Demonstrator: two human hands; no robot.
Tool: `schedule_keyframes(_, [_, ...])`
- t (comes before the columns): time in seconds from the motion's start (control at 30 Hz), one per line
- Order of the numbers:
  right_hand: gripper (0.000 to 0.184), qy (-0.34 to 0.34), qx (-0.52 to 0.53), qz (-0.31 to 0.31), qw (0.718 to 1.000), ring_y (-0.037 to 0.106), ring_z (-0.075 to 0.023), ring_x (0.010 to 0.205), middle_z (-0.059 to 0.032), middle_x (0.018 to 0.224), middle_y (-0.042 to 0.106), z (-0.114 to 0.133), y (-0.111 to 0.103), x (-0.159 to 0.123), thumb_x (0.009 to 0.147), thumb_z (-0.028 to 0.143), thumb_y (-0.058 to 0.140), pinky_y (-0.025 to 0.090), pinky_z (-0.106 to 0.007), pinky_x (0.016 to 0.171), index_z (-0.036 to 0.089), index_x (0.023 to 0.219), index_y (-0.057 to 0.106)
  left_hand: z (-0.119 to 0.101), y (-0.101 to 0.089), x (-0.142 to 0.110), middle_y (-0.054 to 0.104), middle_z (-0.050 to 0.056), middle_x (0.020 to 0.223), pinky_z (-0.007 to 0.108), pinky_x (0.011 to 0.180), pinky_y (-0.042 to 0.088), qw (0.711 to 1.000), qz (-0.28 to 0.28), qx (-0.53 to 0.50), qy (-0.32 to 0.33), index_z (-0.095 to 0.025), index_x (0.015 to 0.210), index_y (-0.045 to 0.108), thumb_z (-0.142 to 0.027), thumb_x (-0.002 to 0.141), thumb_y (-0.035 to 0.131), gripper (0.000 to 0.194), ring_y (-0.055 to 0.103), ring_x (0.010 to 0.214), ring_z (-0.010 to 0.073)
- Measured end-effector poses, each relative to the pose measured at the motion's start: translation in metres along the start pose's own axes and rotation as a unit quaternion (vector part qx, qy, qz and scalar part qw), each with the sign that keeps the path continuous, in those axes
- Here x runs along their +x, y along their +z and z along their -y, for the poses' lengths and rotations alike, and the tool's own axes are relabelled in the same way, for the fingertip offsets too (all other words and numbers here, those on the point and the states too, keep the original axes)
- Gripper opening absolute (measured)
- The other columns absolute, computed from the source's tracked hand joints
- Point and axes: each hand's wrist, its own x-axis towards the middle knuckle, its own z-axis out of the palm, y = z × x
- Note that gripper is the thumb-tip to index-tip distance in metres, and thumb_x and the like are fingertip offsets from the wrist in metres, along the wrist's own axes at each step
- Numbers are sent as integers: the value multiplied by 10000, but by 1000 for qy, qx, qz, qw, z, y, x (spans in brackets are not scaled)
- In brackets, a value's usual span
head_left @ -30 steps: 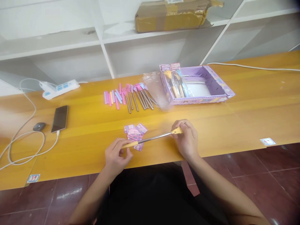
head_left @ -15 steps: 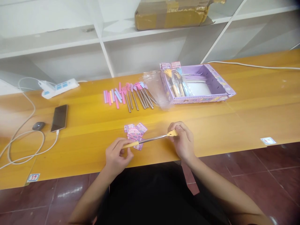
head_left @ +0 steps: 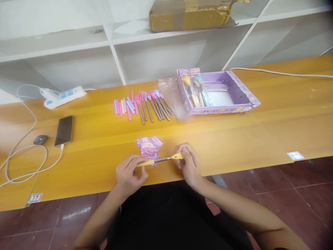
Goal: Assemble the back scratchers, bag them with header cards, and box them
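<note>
Between my hands is a telescopic back scratcher [head_left: 163, 159] with a yellow handle, a metal rod and a yellow claw head. My left hand [head_left: 130, 174] is closed round the handle end. My right hand [head_left: 189, 164] grips the claw head, whose tip is hidden by the fingers. Just behind the rod lies a loose pile of pink and purple cards [head_left: 150, 147]. Farther back, several metal rods with coloured claw heads [head_left: 156, 107] lie side by side. Left of them are several coloured handle sleeves [head_left: 125, 107] in pink, purple, blue and yellow.
A purple display box [head_left: 221, 110] holds bagged back scratchers [head_left: 194, 92], with clear plastic bags [head_left: 173, 100] beside it. At left are a phone [head_left: 64, 130] on a cable, a mouse [head_left: 41, 139] and a power strip [head_left: 65, 98]. A taped carton [head_left: 189, 17] sits on the shelf.
My right hand has moved left toward my left hand with the claw head, and the exposed metal rod has become much shorter. My left hand stays nearly in place.
</note>
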Motion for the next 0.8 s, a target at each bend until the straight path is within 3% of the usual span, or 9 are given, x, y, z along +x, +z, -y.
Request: schedule_keyframes(0.8, [342,12,17,33,999,451,-102,421,71,615,557,-2,6,-7,1140,497,528,348,-245,437,237,920,568,-3,-1,1,786,2,936,241,555,498,1000,-7,20,19,-231,1078,743,-69,854,627,300,522,522,88])
